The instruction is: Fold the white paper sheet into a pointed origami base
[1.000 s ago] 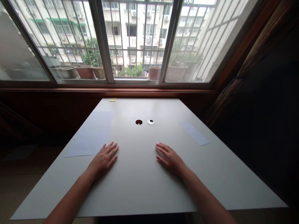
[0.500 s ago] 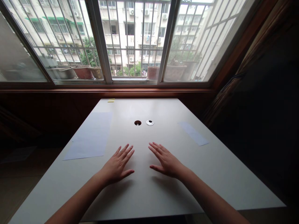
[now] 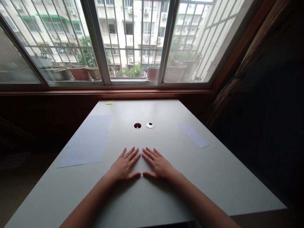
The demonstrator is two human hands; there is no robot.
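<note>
My left hand (image 3: pixel 124 164) lies palm down on the white table (image 3: pixel 201 183), fingers spread and holding nothing. Beside it my right hand (image 3: pixel 158 164) rests flat in the same way, also bare. Their thumb tips and index fingertips almost meet at the middle of the table. Beyond the fingertips are a round cable hole (image 3: pixel 137 125) in the tabletop and, just right of it, a white ring-shaped cover (image 3: pixel 149 125) with a dark opening.
A large pale sheet of paper (image 3: pixel 86 142) lies on the left side of the table, a narrow paper strip (image 3: pixel 194 136) on the right. Yellow strips (image 3: pixel 109 102) sit at the far left corner. Behind stands a barred window (image 3: pixel 130 41); a curtain (image 3: pixel 239 69) hangs at right.
Both hands have moved toward each other and come down onto the tabletop, so the gap between them has nearly closed. The view has shifted slightly.
</note>
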